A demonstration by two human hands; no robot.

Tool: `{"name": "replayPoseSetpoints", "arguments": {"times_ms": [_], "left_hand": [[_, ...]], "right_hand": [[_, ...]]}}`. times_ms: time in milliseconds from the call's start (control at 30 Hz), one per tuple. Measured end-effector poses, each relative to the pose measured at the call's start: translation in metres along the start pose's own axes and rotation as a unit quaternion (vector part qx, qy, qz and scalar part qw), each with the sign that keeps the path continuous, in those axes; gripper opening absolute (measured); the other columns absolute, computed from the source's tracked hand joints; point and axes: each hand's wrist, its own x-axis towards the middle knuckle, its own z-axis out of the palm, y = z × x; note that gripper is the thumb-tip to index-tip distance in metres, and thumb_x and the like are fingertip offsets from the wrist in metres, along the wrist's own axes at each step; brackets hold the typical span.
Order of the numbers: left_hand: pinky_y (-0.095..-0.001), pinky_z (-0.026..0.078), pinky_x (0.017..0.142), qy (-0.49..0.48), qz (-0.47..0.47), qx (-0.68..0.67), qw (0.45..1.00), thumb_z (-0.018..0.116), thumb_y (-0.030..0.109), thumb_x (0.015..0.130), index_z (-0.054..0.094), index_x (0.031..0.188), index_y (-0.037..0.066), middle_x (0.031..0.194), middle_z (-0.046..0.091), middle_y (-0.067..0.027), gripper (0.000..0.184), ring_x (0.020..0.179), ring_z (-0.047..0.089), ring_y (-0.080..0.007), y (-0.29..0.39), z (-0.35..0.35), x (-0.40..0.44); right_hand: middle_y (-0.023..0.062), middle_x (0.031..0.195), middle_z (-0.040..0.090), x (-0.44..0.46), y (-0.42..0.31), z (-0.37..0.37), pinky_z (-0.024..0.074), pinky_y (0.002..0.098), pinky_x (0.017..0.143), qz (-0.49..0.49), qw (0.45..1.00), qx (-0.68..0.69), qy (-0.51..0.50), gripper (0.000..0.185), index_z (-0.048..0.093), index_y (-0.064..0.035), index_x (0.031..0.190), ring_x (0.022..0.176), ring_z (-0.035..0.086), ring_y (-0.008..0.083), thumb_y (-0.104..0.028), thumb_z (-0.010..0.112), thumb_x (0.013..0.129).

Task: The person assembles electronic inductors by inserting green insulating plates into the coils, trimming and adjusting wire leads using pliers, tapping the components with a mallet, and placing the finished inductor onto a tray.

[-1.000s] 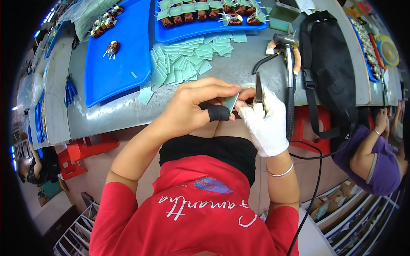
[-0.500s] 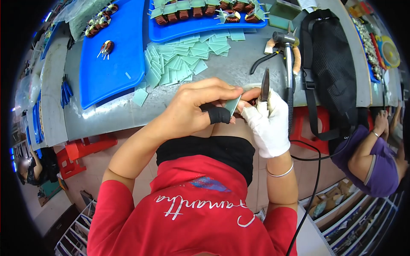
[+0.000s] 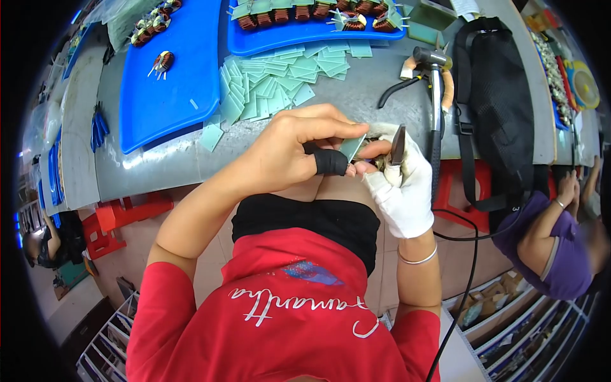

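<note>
My left hand (image 3: 289,149), with black tape round the thumb, pinches a small pale green plate (image 3: 351,148) by its edges. Close against it, my right hand (image 3: 407,204) wears a white glove with some fingertips bare. It is closed around a dark pointed metal tool (image 3: 398,148) whose tip points up; the fingers hide the rest, so its kind is unclear. Between the two hands sits a small part with thin wire-like bits (image 3: 378,162), mostly covered by fingers. The green plate tilts beside that part; whether they touch I cannot tell.
Loose green plates (image 3: 264,86) lie heaped behind my hands. Copper-wound coils (image 3: 280,18) fill one blue tray (image 3: 305,43); another blue tray (image 3: 168,105) holds fewer coils. A hammer (image 3: 435,89), black-handled pliers (image 3: 398,90) and a black bag (image 3: 499,102) lie right. A person in purple (image 3: 541,254) sits nearby.
The pointed tool's tip has dropped lower, closer to the green plate. My left hand still pinches the plate, and both hands stay together. The whole view has shifted slightly.
</note>
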Motion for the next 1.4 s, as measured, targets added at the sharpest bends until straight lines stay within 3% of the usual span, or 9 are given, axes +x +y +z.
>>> {"name": "replayPoseSetpoints", "arguments": {"times_ms": [233,567,1133,1233,1400], "left_hand": [[-0.0252,0.049,0.068,-0.001,-0.018,-0.020,1.000,0.082,0.011,0.070,0.069,0.114,0.006,0.096,0.065,-0.0057,0.046,0.077,0.059,-0.0127,-0.001,0.001,-0.002],[-0.0247,0.050,0.068,0.005,-0.012,-0.003,1.000,0.082,0.009,0.070,0.069,0.112,0.005,0.092,0.063,-0.0045,0.044,0.076,0.058,-0.0124,0.000,0.005,-0.002],[-0.0243,0.047,0.065,0.004,-0.016,-0.022,1.000,0.080,-0.001,0.068,0.069,0.111,0.004,0.086,0.059,-0.0036,0.045,0.073,0.056,-0.0116,0.001,0.005,0.002],[-0.0242,0.047,0.065,0.008,-0.005,-0.024,1.000,0.080,-0.004,0.066,0.069,0.111,0.003,0.085,0.058,-0.0031,0.046,0.072,0.055,-0.0115,0.005,0.006,-0.001],[-0.0239,0.046,0.065,0.005,-0.007,-0.027,1.000,0.080,-0.005,0.065,0.069,0.110,0.004,0.085,0.058,-0.0030,0.048,0.071,0.053,-0.0108,0.003,0.006,-0.002]], "right_hand": [[0.0098,0.090,0.059,-0.003,0.008,0.007,0.0472,0.0312,0.070,-0.003,1.000,-0.004,0.026,0.015,0.060,-0.0015,0.082,0.077,0.059,0.0223,0.001,0.072,0.073],[0.0100,0.087,0.060,-0.006,0.012,0.006,0.0469,0.0318,0.068,-0.014,0.999,-0.001,0.051,0.015,0.061,-0.0021,0.081,0.074,0.059,0.0220,0.000,0.073,0.072],[0.0053,0.089,0.062,-0.008,0.013,0.003,0.0471,0.0258,0.071,0.029,0.997,0.052,0.047,0.026,0.059,-0.0007,0.097,0.077,0.057,0.0121,-0.002,0.074,0.076],[0.0047,0.088,0.061,-0.005,0.009,-0.003,0.0473,0.0250,0.069,0.026,0.999,0.021,-0.005,0.029,0.059,-0.0001,0.103,0.074,0.057,0.0112,0.000,0.072,0.077],[0.0051,0.086,0.060,-0.007,0.016,-0.002,0.0475,0.0239,0.067,-0.015,1.000,0.013,-0.007,0.029,0.058,0.0009,0.104,0.073,0.058,0.0109,0.002,0.070,0.078]]}}
